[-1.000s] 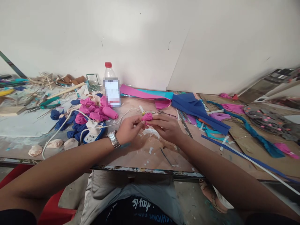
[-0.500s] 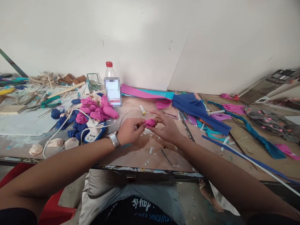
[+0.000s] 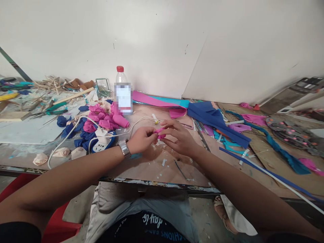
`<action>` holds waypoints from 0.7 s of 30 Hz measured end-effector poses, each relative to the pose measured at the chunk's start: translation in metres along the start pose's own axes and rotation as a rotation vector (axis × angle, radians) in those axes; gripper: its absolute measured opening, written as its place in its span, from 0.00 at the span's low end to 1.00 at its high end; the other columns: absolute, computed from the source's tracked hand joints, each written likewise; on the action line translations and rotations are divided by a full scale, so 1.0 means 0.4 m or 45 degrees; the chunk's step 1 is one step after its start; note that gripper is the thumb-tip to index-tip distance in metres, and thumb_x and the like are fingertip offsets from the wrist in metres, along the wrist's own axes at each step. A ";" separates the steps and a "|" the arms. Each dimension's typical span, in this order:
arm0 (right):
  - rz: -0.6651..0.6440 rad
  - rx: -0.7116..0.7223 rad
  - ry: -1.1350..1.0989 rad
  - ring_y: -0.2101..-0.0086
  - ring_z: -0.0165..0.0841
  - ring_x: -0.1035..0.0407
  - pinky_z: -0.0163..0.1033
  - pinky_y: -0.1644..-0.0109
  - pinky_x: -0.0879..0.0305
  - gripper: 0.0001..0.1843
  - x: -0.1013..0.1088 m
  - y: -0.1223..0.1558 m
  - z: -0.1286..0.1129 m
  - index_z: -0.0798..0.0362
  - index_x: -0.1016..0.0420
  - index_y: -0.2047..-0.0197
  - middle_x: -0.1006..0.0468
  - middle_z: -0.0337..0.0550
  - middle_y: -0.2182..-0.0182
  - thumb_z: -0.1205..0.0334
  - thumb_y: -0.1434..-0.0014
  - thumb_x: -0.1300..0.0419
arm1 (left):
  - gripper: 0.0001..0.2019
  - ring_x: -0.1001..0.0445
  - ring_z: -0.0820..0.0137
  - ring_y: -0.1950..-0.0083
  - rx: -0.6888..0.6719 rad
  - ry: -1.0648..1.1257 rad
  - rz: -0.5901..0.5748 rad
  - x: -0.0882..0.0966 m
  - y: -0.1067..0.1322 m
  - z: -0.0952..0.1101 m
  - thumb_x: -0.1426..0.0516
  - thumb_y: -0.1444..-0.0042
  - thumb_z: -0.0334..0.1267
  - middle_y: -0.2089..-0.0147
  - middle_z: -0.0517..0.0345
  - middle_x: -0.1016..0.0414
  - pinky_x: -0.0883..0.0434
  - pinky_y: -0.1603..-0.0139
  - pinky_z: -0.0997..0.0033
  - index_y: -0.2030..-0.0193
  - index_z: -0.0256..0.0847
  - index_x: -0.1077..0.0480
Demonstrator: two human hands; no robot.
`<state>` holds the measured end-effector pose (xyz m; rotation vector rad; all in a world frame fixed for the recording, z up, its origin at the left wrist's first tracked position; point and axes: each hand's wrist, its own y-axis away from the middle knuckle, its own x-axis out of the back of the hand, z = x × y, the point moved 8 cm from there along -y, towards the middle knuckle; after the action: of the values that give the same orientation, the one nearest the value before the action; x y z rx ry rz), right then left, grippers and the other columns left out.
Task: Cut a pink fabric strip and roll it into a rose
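Observation:
A small pink rolled foam rose (image 3: 160, 132) is pinched between both my hands just above the brown table (image 3: 157, 168). My left hand (image 3: 141, 140), with a metal watch on its wrist, grips the rose from the left with closed fingertips. My right hand (image 3: 178, 138) covers it from the right, thumb and fingers curled over its top, so most of the rose is hidden. A pile of finished pink roses (image 3: 103, 118) and blue roses (image 3: 76, 131) lies to the left of my hands.
A white power strip (image 3: 102, 143) with its cable lies by the roses. A red-capped bottle (image 3: 122, 91) stands behind them. Pink, teal and blue foam sheets (image 3: 212, 118) spread to the right. Pliers (image 3: 54, 109) and wood sticks clutter the far left. Cream roses (image 3: 60, 152) sit near the front edge.
Both hands have kept turning the pink rose between the fingers; my right fingers now close further over it, hiding more of it. The view has shifted slightly.

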<state>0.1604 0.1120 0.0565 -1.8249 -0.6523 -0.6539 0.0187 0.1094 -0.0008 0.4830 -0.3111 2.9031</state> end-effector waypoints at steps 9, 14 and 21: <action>0.027 0.006 0.052 0.57 0.39 0.26 0.45 0.53 0.25 0.03 0.000 -0.005 -0.007 0.47 0.21 0.56 0.24 0.47 0.58 0.63 0.33 0.35 | 0.15 0.24 0.70 0.67 0.002 0.330 0.041 0.003 -0.003 0.004 0.36 0.39 0.48 0.66 0.53 0.19 0.27 0.63 0.69 0.59 0.37 0.20; -0.017 -0.052 0.010 0.53 0.43 0.25 0.49 0.47 0.25 0.12 -0.013 -0.006 -0.005 0.48 0.23 0.49 0.21 0.49 0.54 0.60 0.35 0.34 | 0.13 0.26 0.69 0.66 -0.082 0.142 0.016 -0.001 -0.002 0.008 0.38 0.38 0.46 0.67 0.55 0.20 0.29 0.63 0.70 0.63 0.36 0.20; 0.066 -0.155 -0.046 0.56 0.40 0.23 0.46 0.50 0.25 0.08 -0.005 0.004 0.018 0.48 0.20 0.54 0.18 0.46 0.58 0.59 0.36 0.31 | 0.13 0.24 0.68 0.64 -0.282 -0.122 0.054 0.005 0.009 0.034 0.43 0.33 0.40 0.66 0.55 0.19 0.30 0.60 0.69 0.54 0.40 0.16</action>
<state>0.1613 0.1181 0.0517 -1.9638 -0.5980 -0.6389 0.0200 0.1032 0.0118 0.5852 -0.6555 2.8440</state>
